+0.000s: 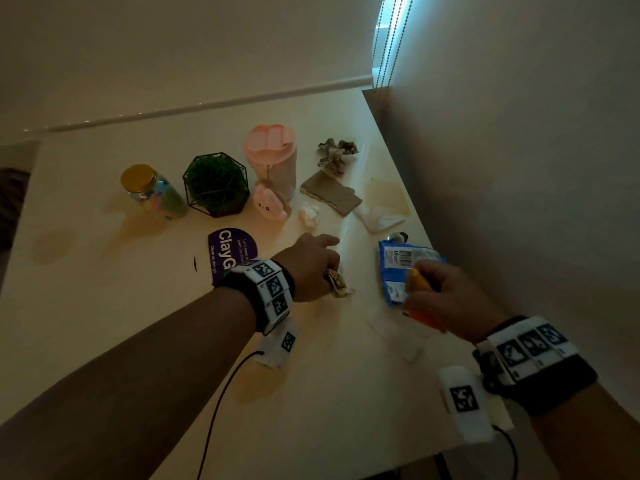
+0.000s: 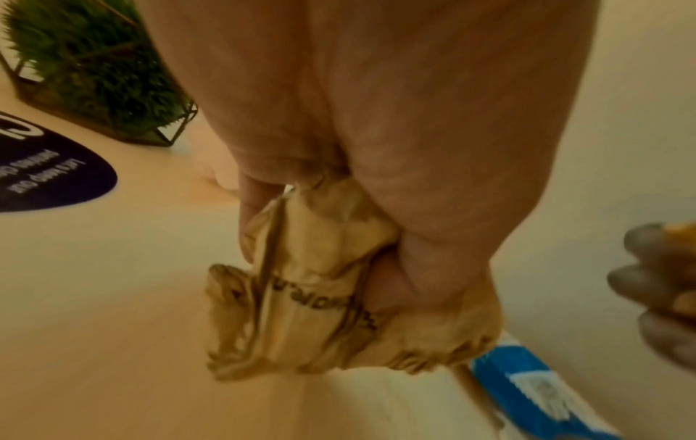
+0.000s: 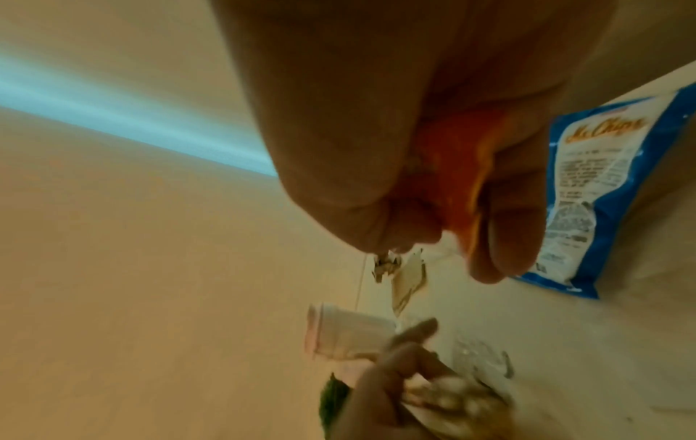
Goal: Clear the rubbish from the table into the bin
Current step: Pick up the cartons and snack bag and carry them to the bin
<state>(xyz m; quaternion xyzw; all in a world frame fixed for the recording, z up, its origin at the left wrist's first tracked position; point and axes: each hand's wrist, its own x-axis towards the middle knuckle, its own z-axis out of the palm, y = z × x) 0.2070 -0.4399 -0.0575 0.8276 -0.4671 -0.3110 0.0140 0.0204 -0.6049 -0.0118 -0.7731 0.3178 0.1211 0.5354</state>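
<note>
My left hand [image 1: 313, 268] grips a crumpled brown paper wad [image 1: 341, 286] just above the table [image 1: 104, 323]; the left wrist view shows the fingers curled round the wad [image 2: 312, 297]. My right hand [image 1: 446, 299] clutches an orange wrapper [image 1: 419, 289], seen between its fingers [image 3: 459, 178] in the right wrist view. A blue chip bag [image 1: 398, 268] lies flat beside that hand. Farther back lie another crumpled brown paper [image 1: 336, 155], a cardboard scrap [image 1: 330, 192], a white tissue wad [image 1: 309, 213] and a white napkin [image 1: 379, 218]. No bin is in view.
A pink lidded cup [image 1: 272, 157], a pink toy [image 1: 272, 202], a green plant in a black wire frame [image 1: 216, 183] and a gold-lidded jar [image 1: 152, 192] stand at the back. A purple sticker [image 1: 232, 252] lies mid-table. The wall [image 1: 519, 168] borders the table's right edge.
</note>
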